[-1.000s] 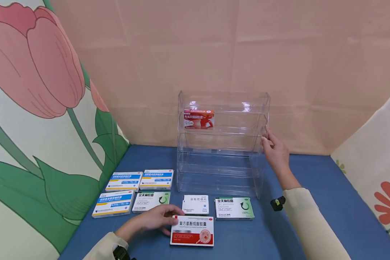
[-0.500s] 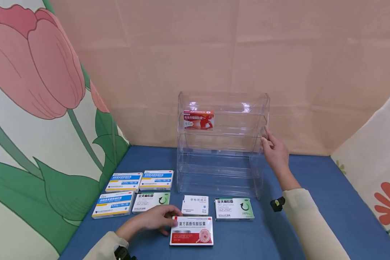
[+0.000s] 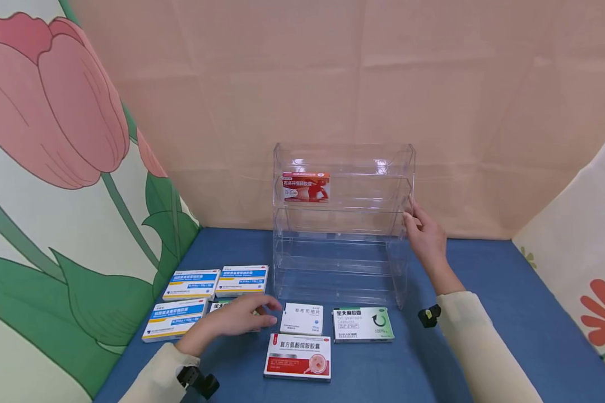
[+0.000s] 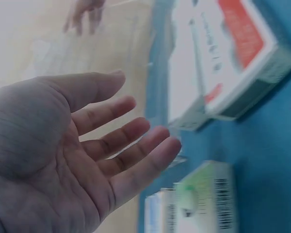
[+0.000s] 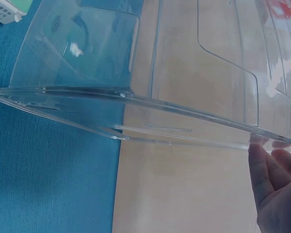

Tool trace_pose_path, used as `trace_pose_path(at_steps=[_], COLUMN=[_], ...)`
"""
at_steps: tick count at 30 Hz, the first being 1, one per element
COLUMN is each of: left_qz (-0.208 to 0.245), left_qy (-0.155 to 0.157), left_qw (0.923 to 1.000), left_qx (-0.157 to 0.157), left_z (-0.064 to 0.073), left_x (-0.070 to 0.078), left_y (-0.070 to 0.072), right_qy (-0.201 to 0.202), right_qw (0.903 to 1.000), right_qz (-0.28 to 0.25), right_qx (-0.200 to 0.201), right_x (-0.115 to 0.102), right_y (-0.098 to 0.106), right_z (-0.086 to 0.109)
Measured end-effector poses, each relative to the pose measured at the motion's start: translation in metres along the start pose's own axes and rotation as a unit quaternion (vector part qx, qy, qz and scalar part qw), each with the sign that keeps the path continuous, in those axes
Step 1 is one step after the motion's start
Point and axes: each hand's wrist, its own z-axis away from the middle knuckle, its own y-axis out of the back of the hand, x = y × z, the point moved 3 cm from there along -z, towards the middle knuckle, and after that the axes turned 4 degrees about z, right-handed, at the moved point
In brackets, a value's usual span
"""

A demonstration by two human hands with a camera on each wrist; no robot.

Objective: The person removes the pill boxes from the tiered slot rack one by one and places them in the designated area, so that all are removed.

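Observation:
My left hand (image 3: 242, 317) hovers, fingers relaxed and slightly bent, over a white and green medicine box (image 3: 219, 305) that it mostly covers. Its fingertips come close to a small white medicine box (image 3: 301, 319); the palm holds nothing in the left wrist view. In front of that box lies a red and white medicine box (image 3: 297, 357). My right hand (image 3: 426, 235) grips the right side edge of a clear plastic tiered display rack (image 3: 340, 263), thumb and fingers at the panel. A red medicine box (image 3: 306, 187) stands at the left of an upper tier.
Several blue and white medicine boxes (image 3: 175, 319) lie at the left of the blue table (image 3: 464, 358). Another white and green medicine box (image 3: 363, 324) lies before the rack. A tan cloth backdrop (image 3: 484, 140) rises behind, with a tulip-printed cloth (image 3: 111, 302) on the left.
My left hand has let go of the red and white medicine box and moved up and slightly left of it. The right hand stays at the rack's edge.

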Motion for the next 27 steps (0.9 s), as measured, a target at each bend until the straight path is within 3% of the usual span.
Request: trace_pose_path(at_steps=[4,15,19,24,27], left_qz=[-0.050,-0.093,-0.097,-0.095,-0.089], left_qy=[-0.024,-0.066,-0.069,-0.093,-0.092], left_qw=[0.9980,0.9887,0.9850,0.9806,0.9799], left_qx=[0.031,0.097,0.125,0.144,0.153], left_z=[-0.007,-0.023,-0.030,-0.038,-0.042], left_x=[0.009,0.040,0.051,0.061,0.066], left_y=[0.017,0.057,0.073,0.092,0.101], right_qy=[0.003,-0.003,0.003,0.009,0.009], right_qw=[1.0000,1.0000,1.0000,1.0000,1.0000], right_qz=[-0.001,-0.001,-0.003,0.002,0.002], right_qx=[0.000,0.005,0.003,-0.002,-0.003], right_x=[-0.001,-0.001,-0.001,0.000,0.000], right_y=[0.000,0.000,0.000,0.000,0.000], right_z=[0.000,0.001,0.001,0.001,0.001])
